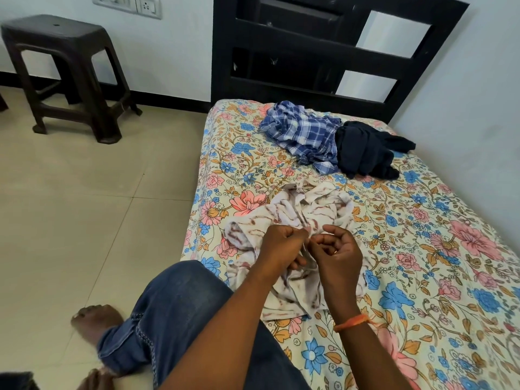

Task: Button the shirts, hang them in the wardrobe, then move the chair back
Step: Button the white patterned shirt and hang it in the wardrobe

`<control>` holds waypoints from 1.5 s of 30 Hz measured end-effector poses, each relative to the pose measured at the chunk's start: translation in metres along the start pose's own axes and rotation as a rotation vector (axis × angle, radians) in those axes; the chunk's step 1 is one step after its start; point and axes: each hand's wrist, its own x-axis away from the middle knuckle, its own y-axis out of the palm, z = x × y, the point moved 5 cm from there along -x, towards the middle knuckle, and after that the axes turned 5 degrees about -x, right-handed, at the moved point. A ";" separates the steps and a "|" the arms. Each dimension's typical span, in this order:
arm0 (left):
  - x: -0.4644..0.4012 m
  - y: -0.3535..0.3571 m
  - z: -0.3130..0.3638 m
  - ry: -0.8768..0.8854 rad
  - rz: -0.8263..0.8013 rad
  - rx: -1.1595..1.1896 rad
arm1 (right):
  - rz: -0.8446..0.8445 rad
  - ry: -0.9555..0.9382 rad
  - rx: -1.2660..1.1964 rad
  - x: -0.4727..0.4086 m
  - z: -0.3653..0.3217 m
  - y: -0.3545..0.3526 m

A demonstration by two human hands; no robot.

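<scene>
**A:** What am I looking at, biggest thing first?

**B:** I'm seeing the bed (422, 249) filling the right side, its floral sheet lying under everything. The dark headboard (309, 52) is standing against the wall behind it, and a dark plastic stool (67, 68) is standing on the tiled floor at upper left, well apart from the bed.

**A:** And the shirts?

**B:** The white patterned shirt (295, 209) is lying crumpled on the near part of the bed, just in front of me. The blue checked shirt (304, 133) is lying near the headboard, touching the dark garment (365, 150) beside it.

**A:** Hands?

**B:** Both are working at the white patterned shirt. The left hand (281, 246) is curling its fingers and pinching the fabric edge; the right hand (340, 251), an orange thread (351, 322) circling its wrist, is pinching the same edge, the two hands nearly touching. I can't make out a button.
</scene>
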 end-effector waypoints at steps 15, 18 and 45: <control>-0.012 -0.005 -0.018 -0.131 0.036 0.160 | -0.022 0.015 -0.054 0.002 0.011 0.005; -0.013 -0.005 -0.023 -0.204 0.016 0.203 | -0.044 0.108 -0.132 -0.001 0.018 0.005; -0.016 -0.001 -0.029 -0.163 -0.029 0.204 | -0.175 0.422 -0.326 -0.014 0.036 0.004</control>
